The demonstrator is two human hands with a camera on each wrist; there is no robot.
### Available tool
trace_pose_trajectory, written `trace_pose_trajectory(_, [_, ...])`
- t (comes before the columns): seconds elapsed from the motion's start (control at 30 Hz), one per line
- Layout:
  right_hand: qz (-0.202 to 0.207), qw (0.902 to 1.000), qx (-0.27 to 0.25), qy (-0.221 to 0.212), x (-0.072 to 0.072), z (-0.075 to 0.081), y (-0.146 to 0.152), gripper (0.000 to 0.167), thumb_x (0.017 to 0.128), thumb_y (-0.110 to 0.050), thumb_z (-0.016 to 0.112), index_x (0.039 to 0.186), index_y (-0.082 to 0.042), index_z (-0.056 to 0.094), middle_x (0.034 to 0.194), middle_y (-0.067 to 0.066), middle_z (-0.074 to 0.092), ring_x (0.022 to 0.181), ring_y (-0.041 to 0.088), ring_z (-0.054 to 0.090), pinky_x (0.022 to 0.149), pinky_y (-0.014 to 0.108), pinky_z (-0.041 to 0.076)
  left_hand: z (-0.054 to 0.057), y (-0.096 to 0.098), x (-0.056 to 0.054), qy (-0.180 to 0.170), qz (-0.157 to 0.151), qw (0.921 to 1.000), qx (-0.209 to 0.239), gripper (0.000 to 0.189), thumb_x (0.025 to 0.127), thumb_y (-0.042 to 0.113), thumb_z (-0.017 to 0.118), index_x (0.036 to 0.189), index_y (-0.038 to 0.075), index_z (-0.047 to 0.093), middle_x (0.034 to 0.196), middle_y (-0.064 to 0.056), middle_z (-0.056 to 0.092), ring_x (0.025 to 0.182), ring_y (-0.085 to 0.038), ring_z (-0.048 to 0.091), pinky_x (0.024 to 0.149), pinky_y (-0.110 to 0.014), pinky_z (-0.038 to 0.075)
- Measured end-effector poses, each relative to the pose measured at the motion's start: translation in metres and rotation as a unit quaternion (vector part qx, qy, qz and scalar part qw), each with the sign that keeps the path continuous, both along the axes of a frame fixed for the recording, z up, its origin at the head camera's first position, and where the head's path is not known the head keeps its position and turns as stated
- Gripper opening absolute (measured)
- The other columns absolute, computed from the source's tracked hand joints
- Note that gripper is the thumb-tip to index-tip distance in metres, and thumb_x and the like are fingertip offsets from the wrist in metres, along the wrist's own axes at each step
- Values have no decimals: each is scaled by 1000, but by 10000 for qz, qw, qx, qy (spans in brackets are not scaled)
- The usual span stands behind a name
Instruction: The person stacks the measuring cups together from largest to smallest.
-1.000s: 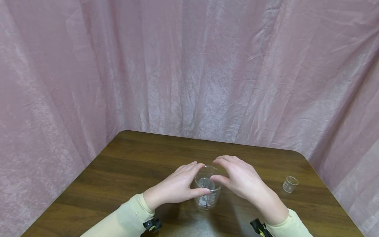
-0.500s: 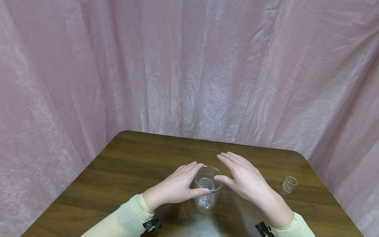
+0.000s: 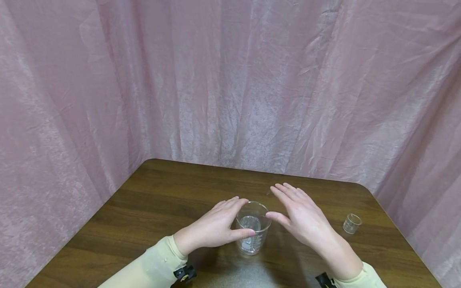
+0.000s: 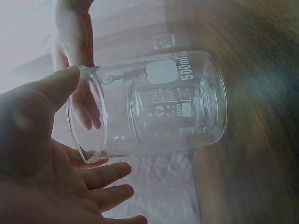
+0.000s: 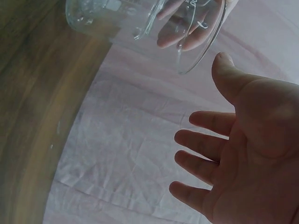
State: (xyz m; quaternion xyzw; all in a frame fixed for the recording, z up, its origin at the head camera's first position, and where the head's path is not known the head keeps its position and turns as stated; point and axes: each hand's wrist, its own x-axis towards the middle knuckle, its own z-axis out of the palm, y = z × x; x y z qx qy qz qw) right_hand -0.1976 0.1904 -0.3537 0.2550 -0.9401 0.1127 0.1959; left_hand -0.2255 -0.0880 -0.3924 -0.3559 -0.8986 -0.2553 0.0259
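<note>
A large clear glass beaker [image 3: 253, 243], marked 500ml, stands upright on the table. Inside it sits a smaller 50ml beaker [image 4: 170, 112], seen through the wall in the left wrist view. My left hand [image 3: 215, 227] holds the large beaker at its rim from the left, thumb on the near side and index finger on the far side; its other fingers extend free. To the right of the rim, my right hand [image 3: 306, 216] holds nothing. Its fingers [image 5: 198, 144] are spread and its thumb tip is close to the rim, apart from it in the right wrist view.
Another small glass beaker [image 3: 352, 223] stands on the table to the right, beyond my right forearm. The brown wooden table [image 3: 173, 188] has rounded far corners. Pink curtains [image 3: 230, 88] hang behind and at both sides. Small clear specks [image 5: 55, 135] lie on the tabletop.
My right hand has moved right, away from the large beaker's rim, and its fingers have straightened. The left hand and the large beaker have stayed in place.
</note>
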Motion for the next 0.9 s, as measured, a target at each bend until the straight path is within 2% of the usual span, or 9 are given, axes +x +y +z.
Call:
trace_pose_trajectory(0.23, [-76, 9999, 106, 102, -1, -1, 7, 76, 101, -50, 78, 158, -4, 59, 161, 20, 57, 154, 43, 46, 127, 64, 34, 1, 0, 1, 25, -8, 10000, 45, 84, 101, 62, 74, 161, 8, 50, 163, -16, 54, 157, -39, 43, 128, -59, 34])
trace_pose_trajectory(0.67, [-396, 9991, 129, -91, 0, -2, 22, 78, 102, -50, 78, 159, -3, 56, 165, 20, 52, 158, 42, 41, 130, 63, 26, 0, 0, 1, -22, -49, 10000, 81, 83, 101, 62, 74, 160, 8, 51, 163, -16, 54, 157, -41, 42, 129, -59, 32])
trace_pose_trajectory(0.9, [-563, 9981, 164, -181, -2, -4, 31, 80, 103, -54, 74, 161, -3, 54, 166, 21, 51, 158, 44, 40, 129, 65, 27, 1, 0, 1, -78, -31, 9999, 70, 84, 101, 64, 73, 161, 11, 50, 163, -13, 54, 159, -39, 41, 129, -60, 32])
